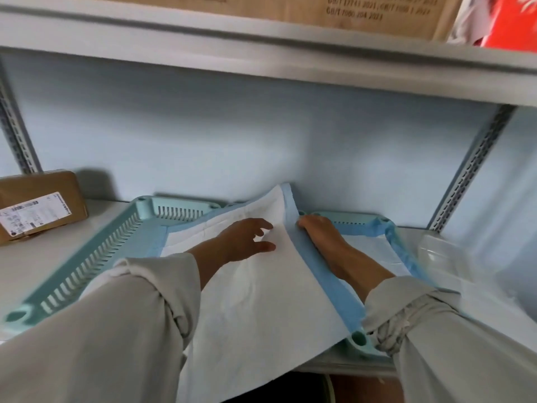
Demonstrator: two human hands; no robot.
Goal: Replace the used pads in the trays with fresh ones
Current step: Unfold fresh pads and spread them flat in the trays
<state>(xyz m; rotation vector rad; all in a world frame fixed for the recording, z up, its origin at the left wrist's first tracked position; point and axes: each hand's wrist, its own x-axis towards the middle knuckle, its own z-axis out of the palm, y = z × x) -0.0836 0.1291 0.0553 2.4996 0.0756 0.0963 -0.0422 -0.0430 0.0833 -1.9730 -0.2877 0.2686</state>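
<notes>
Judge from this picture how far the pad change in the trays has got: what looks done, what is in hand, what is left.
Done: a pad already lines the right tray. In hand: the left hand rests open on a white pad with a blue border, while the right hand holds its raised edge. Left: it overhangs the shelf front and is not yet flat in the left tray.

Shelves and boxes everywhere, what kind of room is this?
Probably a storeroom or pet-care room: metal shelving, a labelled parcel, and a slotted tray being lined with a pad.
</notes>
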